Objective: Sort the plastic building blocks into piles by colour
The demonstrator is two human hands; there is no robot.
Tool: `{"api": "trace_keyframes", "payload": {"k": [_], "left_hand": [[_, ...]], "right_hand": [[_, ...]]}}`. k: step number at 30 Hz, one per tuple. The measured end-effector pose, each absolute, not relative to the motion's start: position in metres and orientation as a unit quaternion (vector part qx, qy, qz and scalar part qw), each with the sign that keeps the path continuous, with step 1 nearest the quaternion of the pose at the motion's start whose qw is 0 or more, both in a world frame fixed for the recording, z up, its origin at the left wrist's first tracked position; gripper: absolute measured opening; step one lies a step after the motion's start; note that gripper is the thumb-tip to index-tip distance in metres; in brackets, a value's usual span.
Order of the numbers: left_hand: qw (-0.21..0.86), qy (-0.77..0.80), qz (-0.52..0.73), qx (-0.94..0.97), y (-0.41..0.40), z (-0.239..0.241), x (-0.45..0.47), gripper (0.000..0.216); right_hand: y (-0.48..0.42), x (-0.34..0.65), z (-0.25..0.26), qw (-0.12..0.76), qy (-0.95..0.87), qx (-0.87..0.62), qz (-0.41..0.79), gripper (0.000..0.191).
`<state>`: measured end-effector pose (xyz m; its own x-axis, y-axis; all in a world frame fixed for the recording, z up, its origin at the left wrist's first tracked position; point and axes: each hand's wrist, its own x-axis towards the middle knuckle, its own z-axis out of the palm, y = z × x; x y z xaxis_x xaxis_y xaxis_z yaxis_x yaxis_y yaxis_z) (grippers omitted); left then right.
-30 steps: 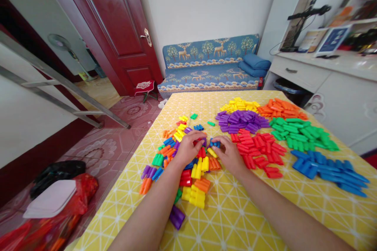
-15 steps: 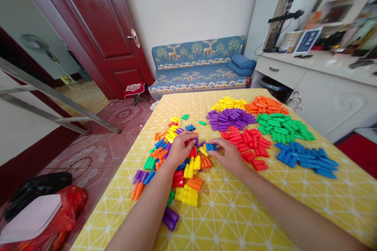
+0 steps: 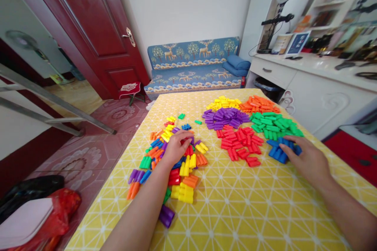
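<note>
My left hand [image 3: 176, 147] is over a mixed heap of plastic building blocks, fingers curled in beside a red block [image 3: 189, 150] and a purple one; whatever is in the fingertips is hidden. Around it lie yellow blocks [image 3: 185, 193], orange blocks [image 3: 191, 181] and green blocks [image 3: 145, 162], ribbed like joined tubes. Far to the right, my right hand [image 3: 308, 159] reaches over the pile of blue blocks [image 3: 278, 153]. Its thumb and fingers are bent around blue blocks at the pile's right side, and the hand covers part of that pile.
Sorted piles of red blocks [image 3: 240, 141], purple blocks [image 3: 225, 118], yellow blocks [image 3: 224, 103], orange blocks [image 3: 259, 104] and green blocks [image 3: 275, 125] lie on the yellow tablecloth [image 3: 229, 211]. Beyond the table stands a blue sofa [image 3: 191, 74]; a white cabinet [image 3: 332, 98] is at right.
My right hand has moved right from the mixed heap to the blue pile, carrying blue blocks. My left hand has stayed over the heap. The view has shifted slightly.
</note>
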<state>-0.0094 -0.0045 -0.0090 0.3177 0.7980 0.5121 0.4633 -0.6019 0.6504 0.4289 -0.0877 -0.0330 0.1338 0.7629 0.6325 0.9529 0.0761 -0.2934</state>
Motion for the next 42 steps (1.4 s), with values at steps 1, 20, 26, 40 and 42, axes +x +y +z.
{"api": "trace_keyframes", "payload": {"k": [1,20,26,40,42], "left_hand": [[0.197,0.401,0.425,0.787,-0.005,-0.009,-0.009,0.021],[0.210,0.393,0.437,0.781,-0.008,-0.006,-0.008,0.023],[0.214,0.395,0.427,0.785,-0.011,-0.003,-0.007,0.020],[0.235,0.385,0.369,0.813,-0.009,-0.005,-0.009,0.029],[0.240,0.378,0.379,0.810,-0.008,-0.006,-0.010,0.034]], "right_hand": [[-0.088,0.432,-0.036,0.349,-0.646,-0.664,-0.137,0.038],[-0.037,0.189,-0.017,0.335,-0.770,-0.510,0.187,0.029],[-0.034,0.174,-0.039,0.422,-0.698,-0.518,0.259,0.038],[-0.039,0.174,-0.029,0.533,-0.669,-0.441,0.272,0.009],[-0.040,0.174,-0.028,0.529,-0.675,-0.435,0.275,0.010]]}}
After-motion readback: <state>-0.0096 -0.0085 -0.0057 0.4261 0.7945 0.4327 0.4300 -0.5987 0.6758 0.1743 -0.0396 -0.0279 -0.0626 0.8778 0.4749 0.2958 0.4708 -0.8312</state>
